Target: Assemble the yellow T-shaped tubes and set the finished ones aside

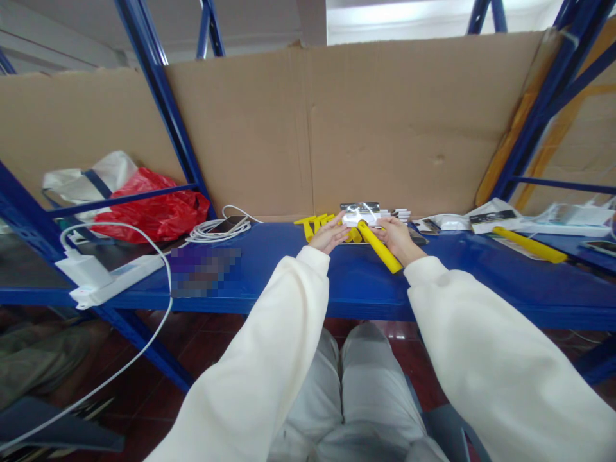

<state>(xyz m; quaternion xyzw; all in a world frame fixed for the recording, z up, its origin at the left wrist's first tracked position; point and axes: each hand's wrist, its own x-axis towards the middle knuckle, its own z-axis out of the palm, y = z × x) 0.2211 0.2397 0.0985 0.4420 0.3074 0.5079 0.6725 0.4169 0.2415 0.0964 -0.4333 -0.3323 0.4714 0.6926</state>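
My left hand point(328, 235) and my right hand point(398, 239) meet over the blue bench, fingers closed on opposite sides of a small clear packet point(360, 216) with a black-and-white label. From below the packet a yellow handle point(381, 249) slants towards me, beside the right fingers; whether it is joined to the packet I cannot tell. Behind and left of the left hand lie several yellow T-shaped pieces point(308, 226). White stick-like pieces point(397, 213) lie beyond the right hand, partly hidden by it.
At the right lies another yellow handle point(532, 246) near white packets point(495, 218). A coiled white cable point(219, 229), a red plastic bag point(154, 202) and a power strip point(120, 279) are at the left. Cardboard point(385, 128) walls the back; blue posts point(163, 96) frame the bench.
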